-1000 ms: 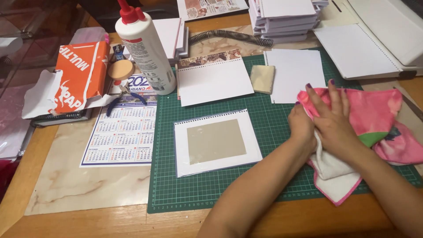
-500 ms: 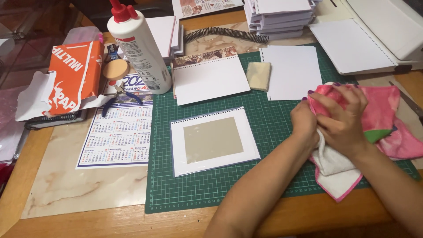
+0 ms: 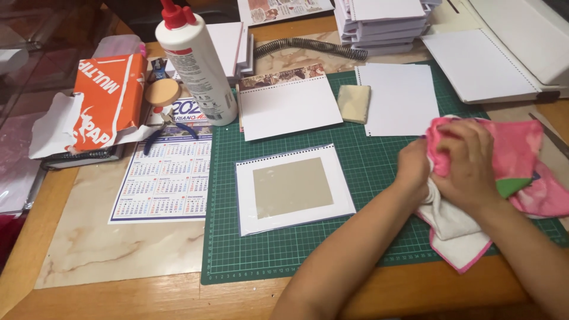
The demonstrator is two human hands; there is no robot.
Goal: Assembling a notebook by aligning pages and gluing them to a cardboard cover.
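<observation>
Hands meet over the crumpled pink-and-white cloth point(image 3: 521, 160) at the green cutting mat's point(image 3: 379, 172) right edge: right hand point(image 3: 468, 166) fingers curl closed gripping it, left hand point(image 3: 415, 172) pressed alongside, its fingers hidden.

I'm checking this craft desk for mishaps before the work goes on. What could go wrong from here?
The pink cloth, bunched around both the left hand and the right hand, trails over the green cutting mat; a sweep might drag it across the loose white sheet or the small sponge block. The tall glue bottle stands upright at the mat's corner, and a knock could tip it onto the calendar.
</observation>
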